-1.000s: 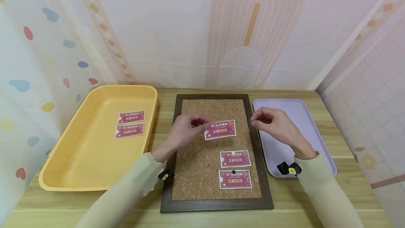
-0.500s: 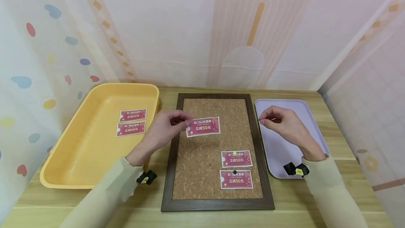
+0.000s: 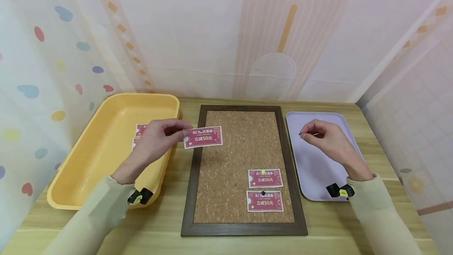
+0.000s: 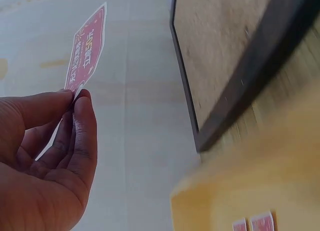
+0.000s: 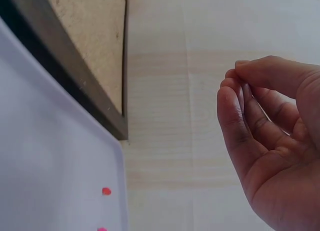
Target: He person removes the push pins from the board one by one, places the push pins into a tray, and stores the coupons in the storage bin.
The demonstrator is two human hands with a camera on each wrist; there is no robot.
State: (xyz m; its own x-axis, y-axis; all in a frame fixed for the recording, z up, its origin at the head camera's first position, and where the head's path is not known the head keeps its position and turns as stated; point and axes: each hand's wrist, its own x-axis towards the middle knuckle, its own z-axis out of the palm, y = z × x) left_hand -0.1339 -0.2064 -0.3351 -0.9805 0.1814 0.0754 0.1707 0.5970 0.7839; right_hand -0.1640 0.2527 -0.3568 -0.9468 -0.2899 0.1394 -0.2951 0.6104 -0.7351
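Note:
My left hand (image 3: 155,139) pinches a red-and-white paper coupon (image 3: 203,137) by its left end, between thumb and fingers. It holds the coupon above the left frame of the corkboard (image 3: 226,160). My right hand (image 3: 327,143) is over the lilac tray (image 3: 308,184), thumb and fingertips together. A small dark bluish push pin (image 3: 300,133) pokes out from those fingertips; the right wrist view hides it. Two coupons lie on the board's lower right, one with a yellow push pin (image 3: 263,171), the other with a black push pin (image 3: 263,193).
A yellow bin (image 3: 102,160) stands left of the board, with two coupons (image 3: 141,129) in it, partly covered by my left hand. In the right wrist view, a red pin (image 5: 106,191) and a pink one lie in the tray. A patterned curtain (image 3: 198,30) backs the wooden table.
My left hand has carried the coupon leftward, from over the cork to the board's left edge. My right hand has shifted right, from the board's edge to over the tray, still pinching the pin.

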